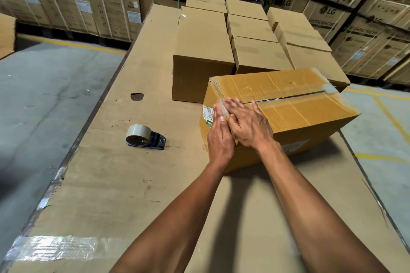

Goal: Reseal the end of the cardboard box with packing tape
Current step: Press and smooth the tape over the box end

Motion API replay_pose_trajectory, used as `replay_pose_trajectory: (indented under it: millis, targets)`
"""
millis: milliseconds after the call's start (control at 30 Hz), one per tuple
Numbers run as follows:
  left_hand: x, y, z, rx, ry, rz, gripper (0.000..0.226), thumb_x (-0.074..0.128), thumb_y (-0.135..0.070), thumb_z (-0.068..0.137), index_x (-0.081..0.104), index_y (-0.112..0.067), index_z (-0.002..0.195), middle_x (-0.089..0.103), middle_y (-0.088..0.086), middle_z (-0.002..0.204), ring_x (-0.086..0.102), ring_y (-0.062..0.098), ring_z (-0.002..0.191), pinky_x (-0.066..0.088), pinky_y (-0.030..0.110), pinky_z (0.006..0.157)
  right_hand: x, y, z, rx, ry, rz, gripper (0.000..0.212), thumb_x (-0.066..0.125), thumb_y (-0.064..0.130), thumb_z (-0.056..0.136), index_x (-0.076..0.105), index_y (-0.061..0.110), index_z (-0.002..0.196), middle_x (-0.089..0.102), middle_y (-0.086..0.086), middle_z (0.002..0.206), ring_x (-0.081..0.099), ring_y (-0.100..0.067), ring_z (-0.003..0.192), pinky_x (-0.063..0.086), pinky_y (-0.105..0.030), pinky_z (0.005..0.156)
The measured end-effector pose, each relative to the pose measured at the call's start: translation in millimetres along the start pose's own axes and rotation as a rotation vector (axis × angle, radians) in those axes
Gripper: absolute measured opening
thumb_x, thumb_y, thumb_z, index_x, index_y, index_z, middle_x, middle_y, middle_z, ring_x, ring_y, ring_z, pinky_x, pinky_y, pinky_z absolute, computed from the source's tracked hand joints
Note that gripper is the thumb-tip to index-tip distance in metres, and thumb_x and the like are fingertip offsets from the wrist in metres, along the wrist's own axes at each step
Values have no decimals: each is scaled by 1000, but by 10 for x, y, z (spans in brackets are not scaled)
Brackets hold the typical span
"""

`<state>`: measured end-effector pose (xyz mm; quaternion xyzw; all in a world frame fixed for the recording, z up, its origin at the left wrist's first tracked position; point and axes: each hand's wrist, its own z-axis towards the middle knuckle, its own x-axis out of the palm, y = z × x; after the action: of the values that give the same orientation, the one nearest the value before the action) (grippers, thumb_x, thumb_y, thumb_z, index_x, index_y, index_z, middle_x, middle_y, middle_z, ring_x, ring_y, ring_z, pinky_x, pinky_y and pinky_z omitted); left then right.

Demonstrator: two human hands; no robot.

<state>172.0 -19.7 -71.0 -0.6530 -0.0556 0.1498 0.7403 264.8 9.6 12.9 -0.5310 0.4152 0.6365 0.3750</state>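
Cardboard-covered worktop (155,184) carries the yellow-brown cardboard box (299,115) at right, top seam gaping. Both hands flat, fingers spread: left hand (219,137) and right hand (250,126) pressing clear tape (221,107) over its near-left end. Tape dispenser (145,137) lies apart, left.

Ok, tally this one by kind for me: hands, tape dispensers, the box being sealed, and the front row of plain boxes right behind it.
hands: 2, left hand and right hand
tape dispenser: 1
yellow box being sealed: 1
plain front-row boxes: 3
Total: 7
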Motion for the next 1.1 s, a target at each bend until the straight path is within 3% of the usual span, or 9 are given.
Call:
replay_pose_trajectory:
  millis: [167,333,467,600,667,733,867,1000,1100]
  targets:
    - [-101,199,-97,-87,56,142,59,16,-40,119,26,-16,172,33,3,176,31,20,163,23,30,131,18,13,11,77,-31,-5,78,14,49,96,36,16,163,35,-1,170,31,-18,159,10,-49,133]
    - [-128,-62,-104,11,22,56,59,17,-43,118,26,-23,172,28,-3,178,25,10,164,22,26,132,15,1,-113,-83,-198,87,56,30,32,107,57,9,150,57,-11,154,54,-24,145,35,-50,126]
    - [-39,-109,-141,5,-1,3,61,18,-42,115,26,-22,172,28,-4,178,24,7,164,20,20,131,39,57,-136,-3,-265,84,56,29,31,106,69,4,135,68,-13,141,65,-26,134,47,-46,117]
    - [-49,71,-188,-33,19,93,57,19,-41,118,27,-24,172,32,-3,177,31,15,163,29,34,131,51,105,-186,68,-407,83,53,36,28,103,77,-2,116,77,-20,122,76,-34,111,62,-42,97]
    - [-82,166,-249,-100,51,144,58,18,-42,118,30,-22,171,40,3,173,40,25,159,33,40,129,68,109,-202,78,-424,82,51,37,27,103,77,-2,116,77,-19,122,76,-35,109,61,-41,95]
    - [-132,197,-288,-136,60,166,61,15,-46,117,33,-22,170,46,8,170,45,30,155,36,43,127,91,96,-214,53,-403,103,55,33,30,105,73,-1,127,73,-19,131,72,-34,121,57,-44,104]
    - [-139,1,-239,-25,-23,88,62,16,-50,115,31,-26,171,41,1,173,42,21,158,38,44,127,87,38,-220,-112,-334,110,54,28,31,110,62,8,145,63,-13,149,58,-25,141,44,-45,121]
    - [-45,-72,-237,7,-20,41,59,20,-46,115,33,-27,170,40,-1,174,38,17,160,34,41,129,113,61,-222,-61,-367,122,54,30,30,109,69,4,136,69,-14,139,65,-26,133,48,-43,117]
    - [-69,57,-317,-62,-20,138,61,17,-46,115,42,-27,167,53,5,165,51,26,151,40,40,122,131,90,-215,-5,-409,123,55,32,29,106,75,1,127,74,-16,132,69,-28,127,52,-43,113]
